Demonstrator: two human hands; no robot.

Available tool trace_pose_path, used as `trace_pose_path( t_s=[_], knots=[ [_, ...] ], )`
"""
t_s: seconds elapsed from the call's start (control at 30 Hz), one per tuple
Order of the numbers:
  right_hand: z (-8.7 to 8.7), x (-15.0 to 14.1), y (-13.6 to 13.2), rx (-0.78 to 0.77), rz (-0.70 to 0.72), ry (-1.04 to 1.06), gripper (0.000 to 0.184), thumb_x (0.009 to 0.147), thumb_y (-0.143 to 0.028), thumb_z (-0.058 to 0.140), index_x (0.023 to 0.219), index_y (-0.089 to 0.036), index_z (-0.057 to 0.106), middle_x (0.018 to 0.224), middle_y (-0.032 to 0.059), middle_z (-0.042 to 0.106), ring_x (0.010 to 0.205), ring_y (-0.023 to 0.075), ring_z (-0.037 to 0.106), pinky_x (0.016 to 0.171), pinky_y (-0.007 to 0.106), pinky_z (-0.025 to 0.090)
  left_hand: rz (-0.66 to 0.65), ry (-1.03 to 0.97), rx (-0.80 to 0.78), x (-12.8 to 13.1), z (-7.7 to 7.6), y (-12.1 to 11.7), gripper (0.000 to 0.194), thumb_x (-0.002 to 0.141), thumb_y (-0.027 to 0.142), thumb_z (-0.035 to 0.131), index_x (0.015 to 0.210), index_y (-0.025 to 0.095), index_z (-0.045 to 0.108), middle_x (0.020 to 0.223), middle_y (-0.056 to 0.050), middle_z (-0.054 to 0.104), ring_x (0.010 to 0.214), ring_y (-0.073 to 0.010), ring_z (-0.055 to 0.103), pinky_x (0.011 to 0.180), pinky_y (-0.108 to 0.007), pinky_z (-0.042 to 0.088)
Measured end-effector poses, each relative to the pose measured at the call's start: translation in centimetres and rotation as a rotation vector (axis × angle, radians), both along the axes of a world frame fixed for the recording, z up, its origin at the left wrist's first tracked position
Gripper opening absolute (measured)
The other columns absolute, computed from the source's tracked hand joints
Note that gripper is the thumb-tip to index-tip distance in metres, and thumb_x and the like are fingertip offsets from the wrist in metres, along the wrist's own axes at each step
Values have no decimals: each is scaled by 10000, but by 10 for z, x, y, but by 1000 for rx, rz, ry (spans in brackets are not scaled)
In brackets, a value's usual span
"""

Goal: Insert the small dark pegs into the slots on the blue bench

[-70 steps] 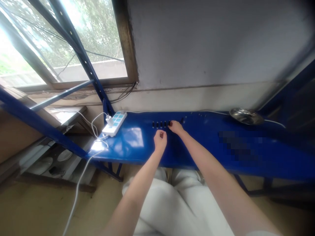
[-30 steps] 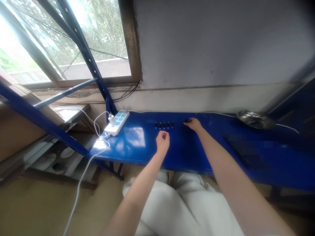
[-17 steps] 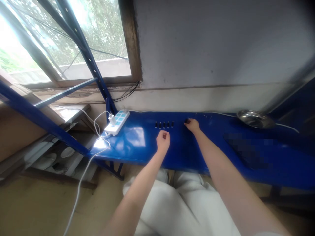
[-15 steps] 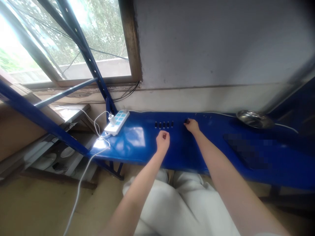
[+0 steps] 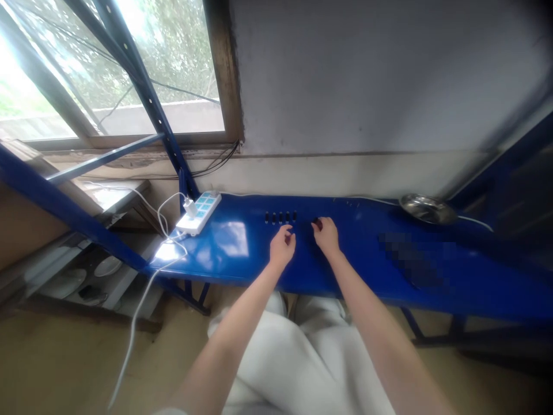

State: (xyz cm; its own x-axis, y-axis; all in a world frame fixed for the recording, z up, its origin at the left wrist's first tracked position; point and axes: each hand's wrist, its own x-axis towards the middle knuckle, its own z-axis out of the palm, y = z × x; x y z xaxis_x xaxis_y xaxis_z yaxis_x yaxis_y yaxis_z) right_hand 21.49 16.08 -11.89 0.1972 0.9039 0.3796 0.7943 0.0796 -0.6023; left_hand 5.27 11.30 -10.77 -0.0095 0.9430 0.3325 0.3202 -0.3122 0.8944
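On the blue tabletop a row of several small black pieces with light ends stands side by side; they are too small to name. My left hand hovers just in front of the row, fingers curled with a gap between thumb and forefinger, and nothing shows in it. To the right of the row, my right hand pinches a small dark piece, partly covered by the fingers.
A white power strip with a plugged-in charger lies at the left end, its cable hanging over the edge. Tiny bits lie near the wall. A shiny metal bowl and a blurred dark item are at right. A blue frame rises left.
My right hand has come closer to the row and to my left hand, with the dark piece in its fingers. My left thumb and forefinger have parted. The view has shifted slightly.
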Motion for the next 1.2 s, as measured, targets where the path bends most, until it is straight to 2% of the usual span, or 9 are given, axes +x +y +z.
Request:
trace_pose_path(
  t_s=[0.07,0.17,0.33,0.53,0.73,0.93,1.07,1.2],
  knots=[
    [-1,-8,-11,79,24,-38,258,854,-234,403,1010,-128,578,980,143,571,888,241,543,803,377,432,-79,122,98,1,1,-2,402,797,214,473,1196,246,512,814,-24,588,679,-126,544,697,-269,461],
    [-2,-16,-21,158,87,-132,267,871,-209,350,987,-150,583,981,131,574,925,242,528,840,397,406,-172,305,225,3,3,-6,508,796,174,448,1293,275,430,996,-61,589,821,-157,565,769,-286,451],
    [-1,-19,-29,160,195,-199,316,881,-174,285,957,-136,589,977,141,569,890,231,518,785,364,419,-173,472,270,7,1,-9,534,807,115,375,1314,278,411,1191,-94,538,913,-192,561,813,-315,409],
    [-1,-20,-30,132,231,-249,302,883,-174,296,955,-134,587,972,140,570,882,232,507,759,353,418,-113,462,248,9,0,-9,485,814,105,375,1270,247,459,1167,-106,565,941,-200,563,827,-314,390],
    [-3,-22,-28,163,344,-308,313,899,-167,280,911,-141,592,925,120,572,840,204,500,750,319,412,-20,332,230,7,-4,-5,310,854,160,398,1106,204,573,1023,-110,643,901,-211,602,814,-338,416],
    [-8,-22,-24,279,401,-311,306,903,-180,299,892,-130,601,882,123,572,810,210,510,708,331,428,94,347,147,4,-9,-1,236,869,199,424,1040,211,586,945,-55,673,831,-180,628,762,-301,443],
    [-9,-22,-24,319,400,-258,278,900,-197,334,922,-138,604,889,121,578,805,212,530,690,338,446,127,299,98,2,-7,-1,205,872,207,423,1008,202,577,902,-38,670,812,-159,624,728,-265,453],
    [-10,-21,-24,307,349,-189,275,901,-254,364,934,-150,617,902,118,594,796,210,555,685,335,465,161,198,127,1,-7,-1,191,868,184,410,990,185,557,916,-48,650,834,-146,609,749,-259,460]
  ],
)
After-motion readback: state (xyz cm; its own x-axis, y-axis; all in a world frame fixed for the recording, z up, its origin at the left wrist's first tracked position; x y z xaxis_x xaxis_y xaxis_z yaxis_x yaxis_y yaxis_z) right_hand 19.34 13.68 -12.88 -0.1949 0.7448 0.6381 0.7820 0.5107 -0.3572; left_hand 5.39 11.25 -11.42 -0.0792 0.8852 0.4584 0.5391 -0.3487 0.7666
